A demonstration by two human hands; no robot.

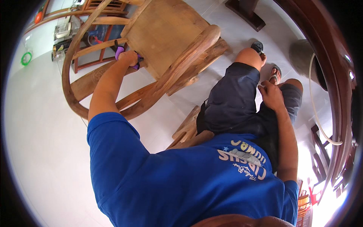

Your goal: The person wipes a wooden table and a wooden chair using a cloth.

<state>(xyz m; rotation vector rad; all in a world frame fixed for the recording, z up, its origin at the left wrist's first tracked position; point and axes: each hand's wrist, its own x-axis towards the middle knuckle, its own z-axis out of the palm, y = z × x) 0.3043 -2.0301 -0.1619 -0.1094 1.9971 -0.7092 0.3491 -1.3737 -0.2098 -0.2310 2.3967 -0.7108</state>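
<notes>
On my left is a wooden armchair (167, 31) with a broad flat seat and curved, rounded arms and back rail. My left hand (129, 58) grips a purple cloth with black edging (119, 52), a black loop sticking out at one end. The cloth touches the chair's carved back splat (97, 75), close to where it meets the seat. Part of the cloth is hidden under the fingers. My right hand (271, 95) rests on my right thigh, holding nothing, with thumb and index finger apart.
A dark polished wooden edge (334, 73) curves along the right, with a pale tube (313, 107) hanging by it. Beneath stands a grey bin (301, 61). Beyond the armchair, a wooden rack (90, 64) stands near a blue water jug (99, 32). A green ring (26, 58) lies far left.
</notes>
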